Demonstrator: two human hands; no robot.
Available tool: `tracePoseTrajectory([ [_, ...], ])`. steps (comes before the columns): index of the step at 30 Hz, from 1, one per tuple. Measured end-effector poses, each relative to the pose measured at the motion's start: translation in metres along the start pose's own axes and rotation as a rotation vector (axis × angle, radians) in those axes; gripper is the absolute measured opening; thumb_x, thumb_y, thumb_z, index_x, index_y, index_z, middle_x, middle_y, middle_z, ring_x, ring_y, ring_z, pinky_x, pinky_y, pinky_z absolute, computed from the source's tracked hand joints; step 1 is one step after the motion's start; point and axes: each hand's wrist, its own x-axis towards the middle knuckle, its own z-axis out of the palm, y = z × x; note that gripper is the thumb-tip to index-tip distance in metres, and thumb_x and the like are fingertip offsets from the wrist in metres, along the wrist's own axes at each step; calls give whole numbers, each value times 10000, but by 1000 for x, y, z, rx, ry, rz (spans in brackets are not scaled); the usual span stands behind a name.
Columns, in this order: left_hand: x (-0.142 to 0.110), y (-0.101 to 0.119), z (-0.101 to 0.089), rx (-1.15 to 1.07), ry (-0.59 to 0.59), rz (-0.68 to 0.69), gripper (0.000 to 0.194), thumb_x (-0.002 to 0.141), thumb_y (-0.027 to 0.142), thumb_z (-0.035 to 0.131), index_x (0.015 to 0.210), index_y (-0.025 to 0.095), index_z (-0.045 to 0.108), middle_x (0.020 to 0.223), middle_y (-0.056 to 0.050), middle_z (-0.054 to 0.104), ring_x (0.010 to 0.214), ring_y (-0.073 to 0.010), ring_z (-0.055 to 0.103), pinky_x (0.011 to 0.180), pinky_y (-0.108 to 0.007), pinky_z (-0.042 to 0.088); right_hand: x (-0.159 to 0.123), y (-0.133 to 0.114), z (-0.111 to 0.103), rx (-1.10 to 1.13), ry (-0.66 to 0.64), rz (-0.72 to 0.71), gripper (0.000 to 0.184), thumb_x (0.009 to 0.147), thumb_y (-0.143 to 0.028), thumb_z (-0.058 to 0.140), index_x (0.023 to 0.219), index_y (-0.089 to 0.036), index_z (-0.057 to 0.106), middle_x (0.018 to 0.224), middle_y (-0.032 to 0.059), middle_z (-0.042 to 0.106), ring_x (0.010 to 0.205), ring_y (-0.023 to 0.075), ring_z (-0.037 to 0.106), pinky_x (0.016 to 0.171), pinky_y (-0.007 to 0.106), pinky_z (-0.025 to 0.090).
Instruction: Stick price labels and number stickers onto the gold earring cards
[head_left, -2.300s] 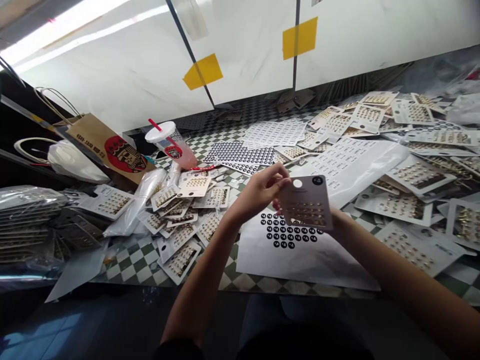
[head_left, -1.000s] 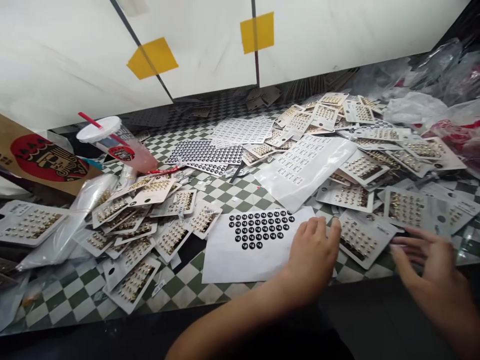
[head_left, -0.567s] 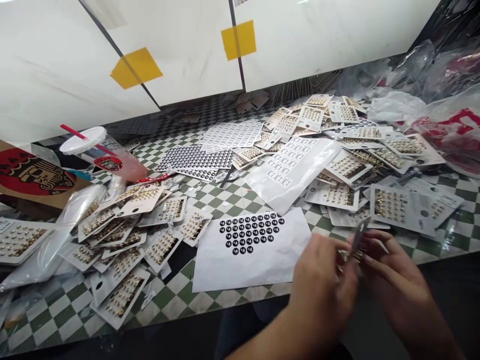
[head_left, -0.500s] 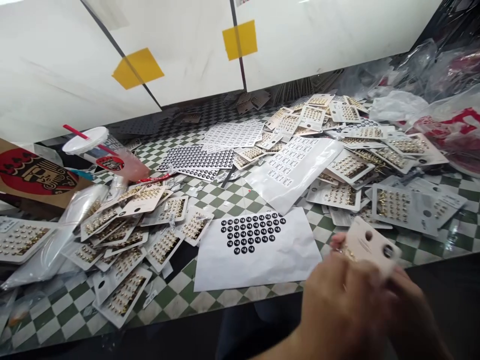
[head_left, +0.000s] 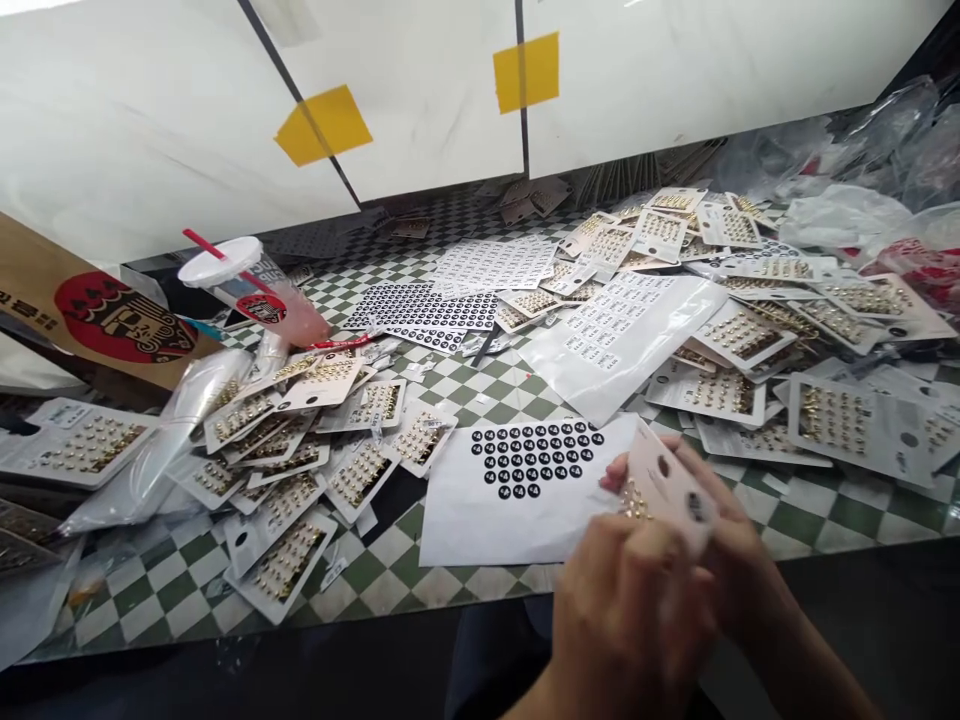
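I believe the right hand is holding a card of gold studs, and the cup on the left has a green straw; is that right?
Not quite: the head view shows that the straw is red. The right hand is indeed holding a card of gold studs, and the cup is on the left.

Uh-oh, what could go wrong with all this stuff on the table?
The cup of pink drink stands close to the loose cards; a bump might spill it on them. The white sheet with black stickers lies near the front edge, so an arm could drag it off. And the card in the right hand might slip.
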Motion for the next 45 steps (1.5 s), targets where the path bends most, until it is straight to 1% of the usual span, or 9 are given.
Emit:
tracePoseTrajectory([
  [5,-2,-40,-25,-216,-111,-664,119,918,301,396,945,202,455,826,-63,594,723,-165,604,622,-297,534,35,-2,-23,-42,240,17,293,826,-383,570,1089,-280,492,946,49,644,960,222,630,930,414,488],
  [7,-2,-55,-33,-259,-206,-755,173,913,330,401,1003,188,440,878,-78,596,741,-169,614,633,-305,544,53,-1,-37,-78,257,91,446,807,-388,603,1203,-306,414,923,32,643,884,215,652,922,428,495],
  [13,15,-62,-51,236,-99,-390,395,894,258,444,1270,175,356,1100,-134,514,947,-225,570,844,-437,492,103,-5,-45,95,67,222,431,742,-326,668,1152,-234,572,848,35,678,769,181,674,797,338,563],
  [19,82,-60,-34,159,-332,-54,152,906,186,444,1040,165,513,1046,-93,600,1025,-209,550,899,-378,467,102,-7,-13,76,195,-31,202,703,-253,703,897,-203,688,845,28,688,753,147,649,701,258,559],
  [24,109,-61,-23,138,-351,-27,142,860,245,564,962,148,555,981,-78,615,947,-206,558,828,-357,472,68,-9,11,-52,243,-405,462,794,-189,644,1232,-270,524,1001,40,693,792,167,680,716,299,580],
  [31,118,-67,-43,-196,-594,-153,70,822,189,595,757,162,600,764,-2,622,733,-126,581,664,-250,470,49,-3,7,-292,187,-625,528,805,-49,574,1255,-319,520,1237,15,606,1048,185,627,912,322,534],
  [34,122,-72,-40,-114,-457,-131,91,834,174,583,744,158,592,723,2,620,689,-115,571,641,-248,463,49,0,7,-287,204,-615,404,813,-67,574,1154,-282,605,1094,20,676,961,180,657,865,319,552],
  [40,116,-83,-41,177,171,113,72,879,154,537,808,143,531,775,-23,569,679,-89,535,595,-203,475,68,7,14,-143,365,-339,271,840,-223,593,1102,-186,651,1004,77,696,878,189,668,808,343,565],
  [45,80,-92,-49,427,135,482,97,887,138,527,801,159,488,695,2,527,614,-90,479,509,-185,410,74,7,9,-207,-5,-96,683,877,-315,529,1462,-277,179,861,30,676,720,169,661,664,332,575],
])
